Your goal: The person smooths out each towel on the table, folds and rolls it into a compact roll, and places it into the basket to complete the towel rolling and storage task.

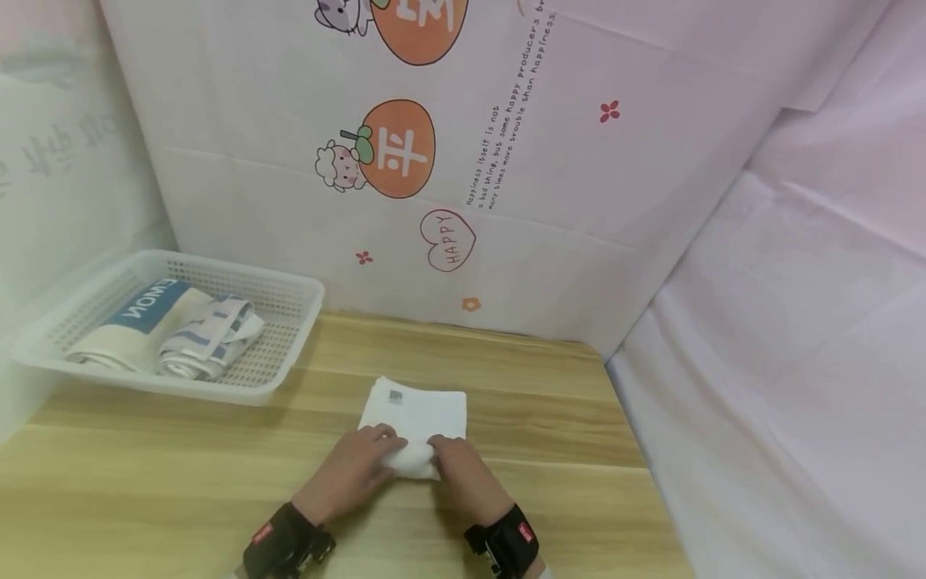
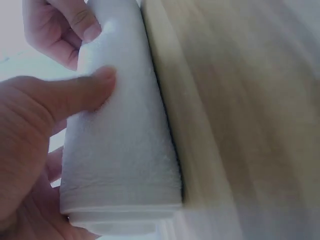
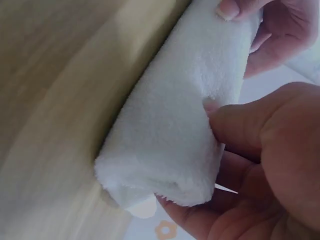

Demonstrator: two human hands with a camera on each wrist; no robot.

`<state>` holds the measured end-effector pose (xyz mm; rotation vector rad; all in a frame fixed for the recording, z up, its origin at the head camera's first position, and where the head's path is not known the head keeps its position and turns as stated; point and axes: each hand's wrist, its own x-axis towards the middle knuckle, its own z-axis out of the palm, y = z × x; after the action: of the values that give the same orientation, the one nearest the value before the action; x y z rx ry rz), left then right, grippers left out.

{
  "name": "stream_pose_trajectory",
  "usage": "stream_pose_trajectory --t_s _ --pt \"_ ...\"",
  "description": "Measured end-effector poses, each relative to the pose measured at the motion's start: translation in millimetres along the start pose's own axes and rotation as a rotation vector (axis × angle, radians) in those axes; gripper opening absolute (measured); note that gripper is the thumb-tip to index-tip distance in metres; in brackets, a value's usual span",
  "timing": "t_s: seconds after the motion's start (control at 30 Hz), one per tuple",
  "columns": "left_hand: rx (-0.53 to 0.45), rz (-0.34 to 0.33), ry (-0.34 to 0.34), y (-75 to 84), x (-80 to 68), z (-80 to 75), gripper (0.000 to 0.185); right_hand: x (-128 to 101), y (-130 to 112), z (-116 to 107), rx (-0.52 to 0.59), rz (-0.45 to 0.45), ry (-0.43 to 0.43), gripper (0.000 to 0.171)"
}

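Note:
A white towel [image 1: 427, 412] lies on the wooden table, its near edge rolled or folded over into a thick band. My left hand [image 1: 352, 465] grips the left part of that band, and my right hand [image 1: 463, 470] grips the right part. Seen from the left wrist, the thumb presses on top of the towel [image 2: 122, 140] while fingers curl beneath it. In the right wrist view the thumb likewise presses the fluffy towel [image 3: 160, 110], with fingers under its end. A small grey tag [image 1: 395, 397] shows near the towel's far left corner.
At the back left stands a white plastic basket [image 1: 307, 322] holding a rolled cream and blue towel [image 1: 137, 322] and a rolled blue-striped towel [image 1: 210, 338]. A printed cloth wall [image 1: 542, 265] rises behind the table [image 1: 564, 418]. White fabric [image 1: 781, 362] hangs along the right side.

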<state>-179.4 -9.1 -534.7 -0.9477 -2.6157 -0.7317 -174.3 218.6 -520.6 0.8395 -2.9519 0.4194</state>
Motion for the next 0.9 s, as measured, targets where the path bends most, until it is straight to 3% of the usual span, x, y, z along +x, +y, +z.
stream_pose_trajectory --t_s 0.17,0.3,0.4,0.53,0.63,0.83,0.9 --pt "-0.06 -0.035 -0.054 -3.7 11.4 -0.6 0.025 5 4 -2 0.009 -0.002 -0.018 0.027" --pt "-0.103 -0.092 -0.109 -8.8 24.0 -3.5 0.02 9 0 -4 -0.002 0.021 0.076 0.026" --pt "-0.115 -0.142 -0.172 -11.6 32.6 -7.0 0.02 9 -8 -6 -0.081 0.037 0.153 0.028" --pt "-0.092 -0.18 -0.219 -13.2 43.7 -11.0 0.018 10 -17 -4 -0.209 0.029 0.178 0.032" --pt "-0.037 -0.17 -0.199 -13.0 49.2 -10.2 0.016 16 -16 -1 -0.224 0.024 0.169 0.027" --pt "0.102 -0.065 -0.014 -11.0 47.1 2.2 0.016 33 -3 -5 -0.143 0.03 0.095 0.014" --pt "0.147 -0.034 0.015 -10.2 44.2 6.4 0.023 38 2 -8 -0.133 0.007 0.069 0.011"
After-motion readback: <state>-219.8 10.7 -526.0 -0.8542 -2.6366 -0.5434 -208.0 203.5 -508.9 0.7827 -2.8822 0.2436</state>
